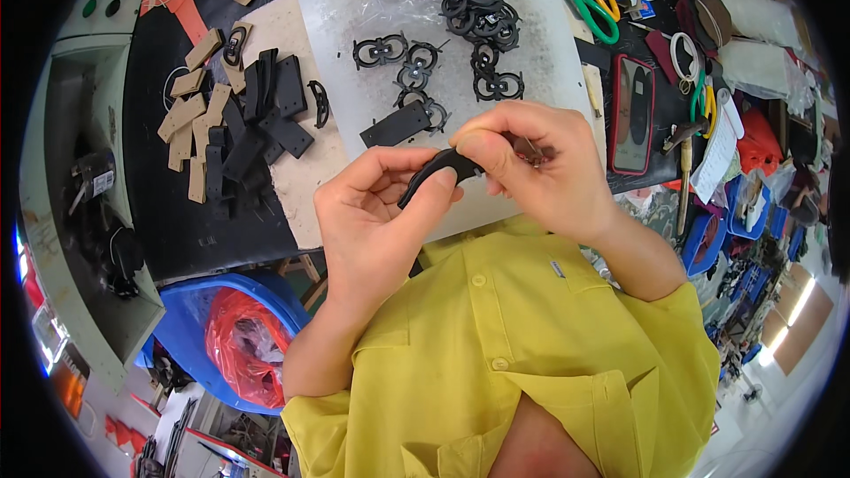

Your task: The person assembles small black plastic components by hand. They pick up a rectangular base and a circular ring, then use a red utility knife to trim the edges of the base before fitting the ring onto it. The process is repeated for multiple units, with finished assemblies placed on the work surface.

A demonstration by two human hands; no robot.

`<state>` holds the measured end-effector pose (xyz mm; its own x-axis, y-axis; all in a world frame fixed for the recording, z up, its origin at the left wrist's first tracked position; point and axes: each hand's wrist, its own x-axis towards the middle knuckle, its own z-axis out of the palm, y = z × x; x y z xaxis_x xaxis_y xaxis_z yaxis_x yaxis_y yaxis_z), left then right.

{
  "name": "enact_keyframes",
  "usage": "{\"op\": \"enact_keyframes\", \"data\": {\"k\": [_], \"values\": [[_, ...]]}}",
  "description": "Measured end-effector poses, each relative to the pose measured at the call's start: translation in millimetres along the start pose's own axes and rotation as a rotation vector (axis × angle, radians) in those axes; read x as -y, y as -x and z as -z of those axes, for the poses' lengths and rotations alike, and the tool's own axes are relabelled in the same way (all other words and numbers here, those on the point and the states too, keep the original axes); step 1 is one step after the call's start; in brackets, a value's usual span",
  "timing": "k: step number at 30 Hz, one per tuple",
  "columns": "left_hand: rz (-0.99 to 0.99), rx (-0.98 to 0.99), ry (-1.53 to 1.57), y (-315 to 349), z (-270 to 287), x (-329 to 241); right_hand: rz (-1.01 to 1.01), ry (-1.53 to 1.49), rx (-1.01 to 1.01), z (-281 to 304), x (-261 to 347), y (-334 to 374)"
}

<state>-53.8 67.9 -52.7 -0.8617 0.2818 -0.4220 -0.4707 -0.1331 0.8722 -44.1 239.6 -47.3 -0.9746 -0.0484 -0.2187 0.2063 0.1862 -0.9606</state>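
A short black strap-like strip point(459, 164), bent in a curve, is held between both hands in front of my chest. My left hand point(376, 204) pinches its lower left part with the thumb on top. On its upper right end, the thumb and forefinger of my right hand point(540, 168) press together. Small shiny metal bits show within the right hand's curled fingers; their kind is unclear. Just beyond lies a flat black strip point(394, 126) on the white sheet point(354, 93). Near it sit black ring-shaped parts point(416, 66), with a heap of similar rings point(481, 13) farther back.
Black and tan strips point(252, 115) are piled at left. Green- and yellow-handled scissors point(598, 4) and a red-edged phone point(632, 115) lie at right. A blue bin point(190, 319) with a red bag stands below the table's left side, beside a grey metal trough point(84, 168).
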Motion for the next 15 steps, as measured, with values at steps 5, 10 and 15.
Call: {"op": "enact_keyframes", "data": {"k": [5, 10, 15], "values": [[0.089, 0.013, 0.063, -0.4, -4.3, -5.0, 0.010, 0.058, 0.013, 5.5, 0.3, -2.3], [0.072, 0.103, -0.015, -6.6, 6.6, -0.2, 0.220, 0.233, 0.096, 10.2, 3.2, -5.0], [0.130, 0.107, 0.012, -6.6, 11.4, -2.7, 0.188, 0.377, 0.130, 14.1, 1.6, -8.6]]}}
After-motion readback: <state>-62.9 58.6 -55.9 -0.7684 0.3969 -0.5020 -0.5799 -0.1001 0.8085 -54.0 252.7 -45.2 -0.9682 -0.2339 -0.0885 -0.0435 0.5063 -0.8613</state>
